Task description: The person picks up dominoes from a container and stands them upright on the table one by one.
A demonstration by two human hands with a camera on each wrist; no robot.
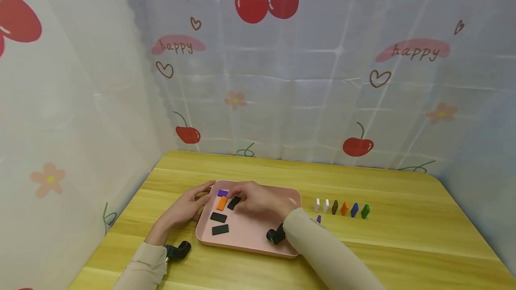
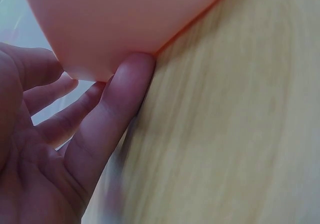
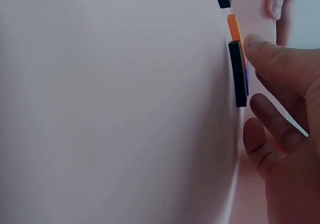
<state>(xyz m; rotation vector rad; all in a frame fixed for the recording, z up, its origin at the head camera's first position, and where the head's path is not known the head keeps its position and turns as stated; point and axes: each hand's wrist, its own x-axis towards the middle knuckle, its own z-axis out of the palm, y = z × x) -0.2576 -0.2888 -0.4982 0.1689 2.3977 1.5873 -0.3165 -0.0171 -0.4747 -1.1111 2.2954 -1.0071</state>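
A pink tray [image 1: 251,247] lies on the wooden table, with my left hand [image 1: 186,202] against its left side. The left thumb [image 2: 132,79] touches the tray's outer wall near the corner, its other fingers extended beyond. My right hand [image 1: 258,198] reaches over the tray, its thumb close to the orange domino [image 1: 222,203] and its other fingers apart from the black domino [image 3: 238,77]. A purple domino [image 1: 222,193] lies at the fingertips, partly hidden in the right wrist view. Two more black dominoes, a middle one [image 1: 219,217] and a front one [image 1: 220,229], lie flat nearer me.
Right of the tray, a row of upright dominoes stands on the table: two white, a brown one [image 1: 335,207], an orange one [image 1: 345,208], a blue one [image 1: 354,210] and a green one [image 1: 365,211]. Another purple domino [image 1: 319,219] is partly behind the right sleeve.
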